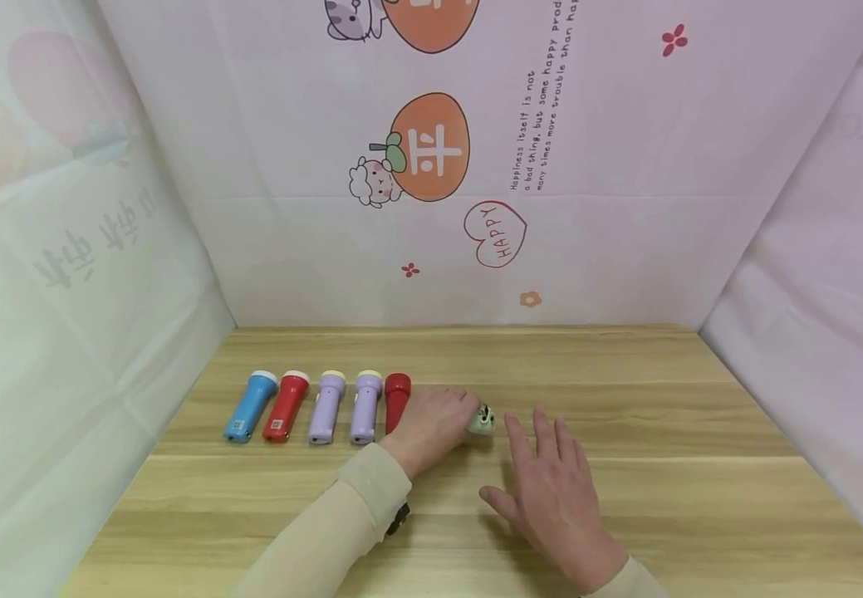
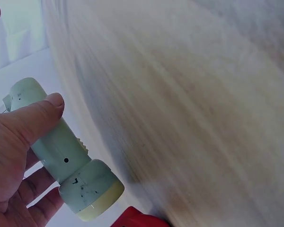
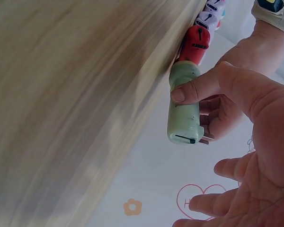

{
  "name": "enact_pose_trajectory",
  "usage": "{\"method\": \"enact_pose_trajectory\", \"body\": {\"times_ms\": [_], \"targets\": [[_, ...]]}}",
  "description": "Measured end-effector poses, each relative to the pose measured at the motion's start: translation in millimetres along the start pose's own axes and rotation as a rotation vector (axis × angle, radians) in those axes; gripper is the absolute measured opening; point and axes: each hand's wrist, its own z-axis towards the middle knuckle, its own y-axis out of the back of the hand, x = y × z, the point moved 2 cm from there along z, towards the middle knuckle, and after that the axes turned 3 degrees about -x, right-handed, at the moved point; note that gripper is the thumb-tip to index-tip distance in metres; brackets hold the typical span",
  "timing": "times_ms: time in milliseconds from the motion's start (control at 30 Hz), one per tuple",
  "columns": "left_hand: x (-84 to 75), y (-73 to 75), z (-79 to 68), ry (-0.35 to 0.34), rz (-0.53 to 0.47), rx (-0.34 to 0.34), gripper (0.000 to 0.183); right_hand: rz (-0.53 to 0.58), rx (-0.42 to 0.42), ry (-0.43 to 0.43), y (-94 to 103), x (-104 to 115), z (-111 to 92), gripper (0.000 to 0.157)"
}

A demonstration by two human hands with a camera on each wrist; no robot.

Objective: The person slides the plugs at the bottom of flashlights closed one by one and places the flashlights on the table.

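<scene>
My left hand (image 1: 434,419) grips a pale green flashlight (image 2: 66,151), thumb along one side and fingers around the other. The flashlight has a cream rim at its wide head and dark specks on its body. In the head view only its tail end (image 1: 482,420) shows past the fingers; the hand hides the rest. My right hand (image 1: 554,490) is held over the table to the right, fingers straight and spread, with nothing in it. Left of the left hand lies a dark red flashlight (image 1: 397,399), partly covered by that hand.
Further left, a row holds a blue flashlight (image 1: 250,407), a red flashlight (image 1: 286,407) and two lilac flashlights (image 1: 326,407), heads toward the back. They lie on a wooden table (image 1: 625,382). White printed cloth (image 1: 588,249) rises behind and at both sides.
</scene>
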Motion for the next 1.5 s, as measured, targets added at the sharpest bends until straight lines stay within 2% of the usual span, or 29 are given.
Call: {"method": "enact_pose_trajectory", "body": {"times_ms": [200,400,700,833,1000,1233,1500], "targets": [[-3.5,3.0,-1.1,-0.011,0.001,-0.029,0.021,0.0,-0.001,0.002,0.4,-1.1,0.2,0.1],[-7.7,6.4,-3.0,-0.029,-0.021,-0.057,0.027,0.005,-0.005,-0.003,1.9,-1.7,0.9,0.1],[-13.9,12.4,-7.6,-0.043,-0.027,-0.137,0.023,-0.006,-0.034,0.02,3.7,-3.9,1.9,0.099],[-15.6,14.9,-10.3,-0.037,-0.05,-0.135,0.023,-0.002,-0.062,0.034,5.7,-4.6,2.6,0.097],[-15.0,19.3,-16.0,-0.02,-0.136,-0.114,0.024,0.027,-0.103,0.052,7.6,-5.6,4.3,0.094],[-13.6,23.5,-22.5,-0.018,-0.193,-0.161,0.025,0.064,-0.179,0.07,10.5,-5.4,5.7,0.085],[-13.0,27.8,-27.0,-0.035,-0.201,-0.226,0.027,0.141,-0.184,0.024,11.1,-4.3,7.0,0.072]]}}
